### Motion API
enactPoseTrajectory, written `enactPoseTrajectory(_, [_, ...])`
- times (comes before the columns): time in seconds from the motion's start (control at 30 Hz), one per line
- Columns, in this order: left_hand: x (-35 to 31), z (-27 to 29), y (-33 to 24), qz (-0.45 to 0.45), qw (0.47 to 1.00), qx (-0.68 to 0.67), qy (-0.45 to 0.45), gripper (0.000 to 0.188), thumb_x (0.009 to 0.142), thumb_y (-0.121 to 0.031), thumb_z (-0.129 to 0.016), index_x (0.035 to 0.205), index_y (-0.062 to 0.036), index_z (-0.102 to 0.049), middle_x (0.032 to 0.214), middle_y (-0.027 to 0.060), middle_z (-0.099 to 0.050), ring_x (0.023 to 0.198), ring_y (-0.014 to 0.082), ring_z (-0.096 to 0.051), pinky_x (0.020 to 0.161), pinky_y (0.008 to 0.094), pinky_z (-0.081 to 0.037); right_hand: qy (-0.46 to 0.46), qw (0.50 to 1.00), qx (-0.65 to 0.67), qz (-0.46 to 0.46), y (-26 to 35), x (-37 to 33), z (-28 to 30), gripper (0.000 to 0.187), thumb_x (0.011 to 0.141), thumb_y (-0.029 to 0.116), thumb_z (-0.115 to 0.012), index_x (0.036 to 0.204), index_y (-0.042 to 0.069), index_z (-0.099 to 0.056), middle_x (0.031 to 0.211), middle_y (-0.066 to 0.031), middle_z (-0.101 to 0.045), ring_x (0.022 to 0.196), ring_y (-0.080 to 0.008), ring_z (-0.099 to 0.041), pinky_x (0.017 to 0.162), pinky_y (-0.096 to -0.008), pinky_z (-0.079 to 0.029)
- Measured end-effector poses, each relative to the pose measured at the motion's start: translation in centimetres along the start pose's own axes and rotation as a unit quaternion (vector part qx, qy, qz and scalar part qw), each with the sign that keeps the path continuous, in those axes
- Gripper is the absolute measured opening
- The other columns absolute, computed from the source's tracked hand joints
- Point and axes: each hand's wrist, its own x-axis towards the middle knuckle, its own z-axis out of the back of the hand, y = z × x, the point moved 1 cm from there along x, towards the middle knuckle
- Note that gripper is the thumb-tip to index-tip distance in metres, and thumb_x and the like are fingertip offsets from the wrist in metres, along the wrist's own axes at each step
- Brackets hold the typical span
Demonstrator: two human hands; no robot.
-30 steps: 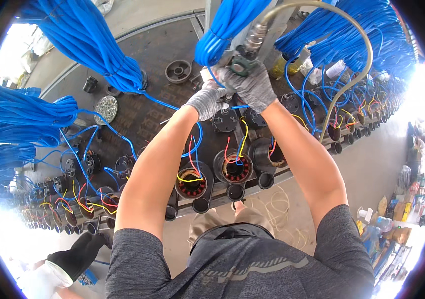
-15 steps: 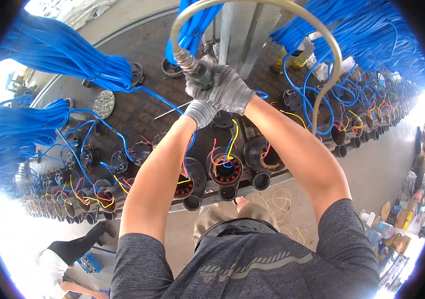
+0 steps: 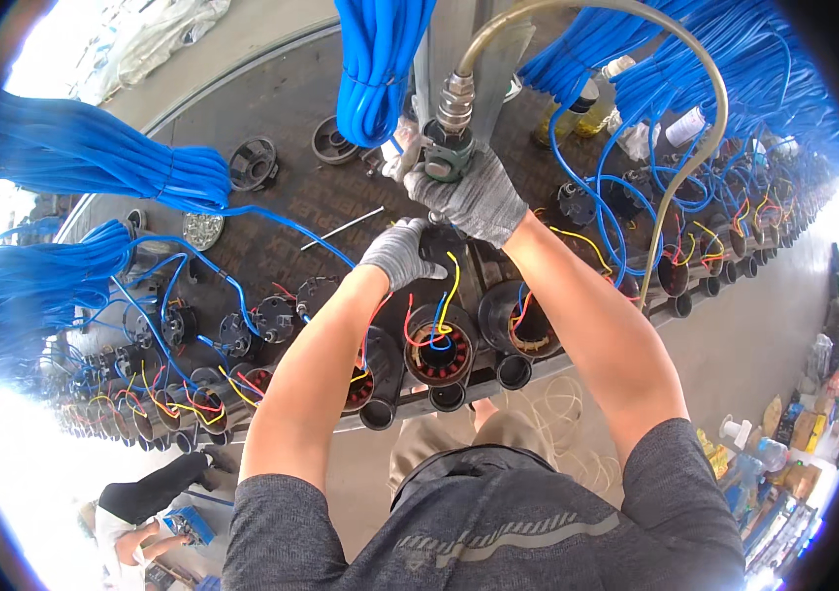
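My right hand (image 3: pixel 474 199), in a grey knit glove, is closed around a green air tool (image 3: pixel 447 156), held upright over the bench. A beige hose (image 3: pixel 587 5) runs from the metal fitting on the tool's top. Below it, my gloved left hand (image 3: pixel 402 256) is down at the bench, fingers and thumb curved around the side of a black end cap (image 3: pixel 444 239); the palm side is hidden. In front of my hands stands an open motor housing (image 3: pixel 439 353) with red, yellow and blue wires. Another open housing (image 3: pixel 521 325) sits to its right.
Blue cable bundles (image 3: pixel 95 158) lie left, and another cable bundle (image 3: pixel 380 79) hangs ahead. A dish of screws (image 3: pixel 203 229), a thin metal rod (image 3: pixel 343 228) and a loose black cap (image 3: pixel 254 163) rest on the bench. Housings line its near edge. A person (image 3: pixel 134 512) is at lower left.
My hands have come apart. The right hand has moved right with the air tool, now more upright, and its hose has swung along. My left hand has dropped to the black end cap.
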Motion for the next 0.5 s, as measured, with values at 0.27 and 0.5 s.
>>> enactPoseTrajectory(0.27, [0.6,-6.5,5.4,0.004,0.988,-0.144,0.054,0.071,0.067,-0.033,-0.091,0.125,-0.0028,-0.064,0.120,0.0214,-0.063,0.111,0.0368,-0.061,0.100,0.0407,-0.048,-0.015,0.980,-0.198,0.020,0.4,-3.1,-1.2,0.014,0.084,0.006,-0.074,0.096,0.006,-0.068,0.088,-0.0014,-0.071,0.083,-0.0129,-0.067,0.079,-0.0297,-0.054])
enactPoseTrajectory(0.5, [1.5,-7.7,5.9,-0.098,0.930,-0.354,0.021,0.062,0.078,-0.004,-0.081,0.134,-0.0116,-0.056,0.128,0.0053,-0.064,0.114,0.0205,-0.061,0.093,0.0392,-0.055,-0.046,0.976,-0.205,0.056,0.0,-3.2,-1.3,0.018,0.083,0.004,-0.073,0.100,0.006,-0.068,0.093,-0.0022,-0.071,0.085,-0.0127,-0.066,0.079,-0.0300,-0.054])
